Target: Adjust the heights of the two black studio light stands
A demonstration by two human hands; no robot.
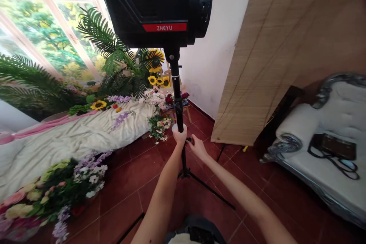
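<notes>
Stand pole [179,116] runs near-upright from tripod legs [211,190] to the studio light [160,11] above both hands, left hand [180,136] wrapped around it, right hand [198,147] nearer the side knob [189,139], seemingly pinching it, just right of the pole.

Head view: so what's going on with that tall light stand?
A person's left hand grips the black upright pole of the stand, while the right hand has its fingers on a small black knob at the pole's side. A boxy black lamp with a red ZHEYU label is mounted on top. Thin black legs spread over the dark red tiled floor. Whether the knob is turning can't be told.
</notes>
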